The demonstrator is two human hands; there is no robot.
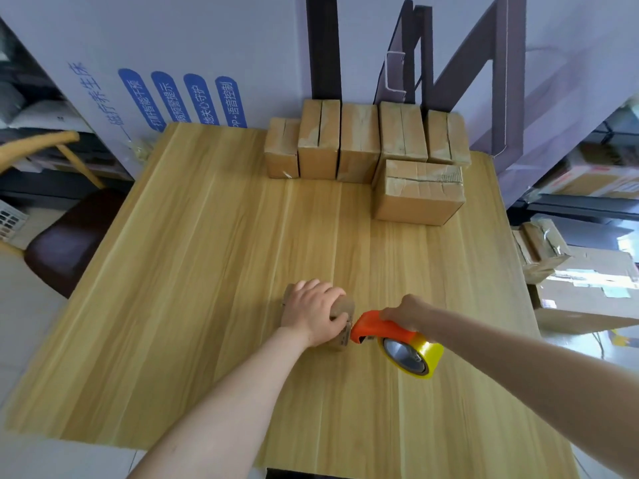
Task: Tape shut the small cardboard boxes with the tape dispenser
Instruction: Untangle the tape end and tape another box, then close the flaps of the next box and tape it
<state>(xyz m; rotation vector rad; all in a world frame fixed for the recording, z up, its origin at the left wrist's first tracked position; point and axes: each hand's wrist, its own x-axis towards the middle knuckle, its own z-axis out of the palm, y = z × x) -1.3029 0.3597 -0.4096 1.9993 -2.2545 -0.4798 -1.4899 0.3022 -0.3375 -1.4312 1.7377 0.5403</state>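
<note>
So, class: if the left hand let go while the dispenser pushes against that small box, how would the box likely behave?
The small box would probably slide: the table looks smooth. Being small cardboard, it is likely light, so the tape dispenser could tip it.

wooden table point(207, 271), light grain, surface bare at centre. dark red stool point(69, 236) at its left edge. wooden chair point(38, 146) further left, partly cut off. white panel with blue print point(166, 98) leaning behind table. large taped cartons point(587, 288) stacked on floor, right.
</note>
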